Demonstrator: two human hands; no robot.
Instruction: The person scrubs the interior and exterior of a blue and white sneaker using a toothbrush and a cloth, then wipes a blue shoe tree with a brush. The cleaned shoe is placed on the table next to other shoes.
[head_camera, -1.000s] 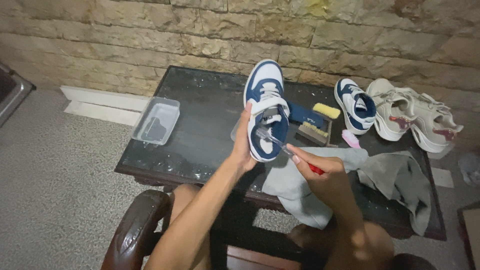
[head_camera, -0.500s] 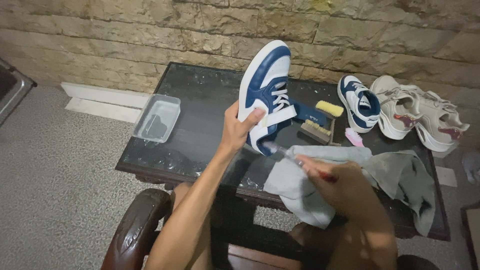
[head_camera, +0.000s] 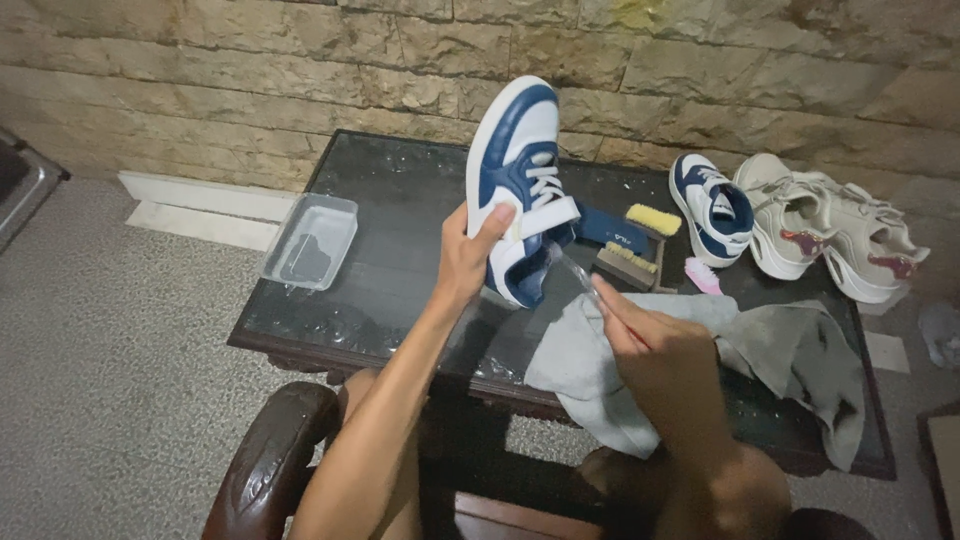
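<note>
Blue-and-white sneaker (head_camera: 517, 185) held up over the counter (head_camera: 400, 215)
My left hand (head_camera: 462, 262) is clamped on its side; my right hand (head_camera: 655, 345) pinches a small clear brush (head_camera: 578, 275) at its sole

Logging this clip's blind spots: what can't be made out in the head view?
- Slim tool in the right hand: blurred; its kind is unclear.
- Sneaker in the left hand: its sole faces away.
- Grey cloth: hides the table beneath.
- Tray: contents too faint to tell.
</note>
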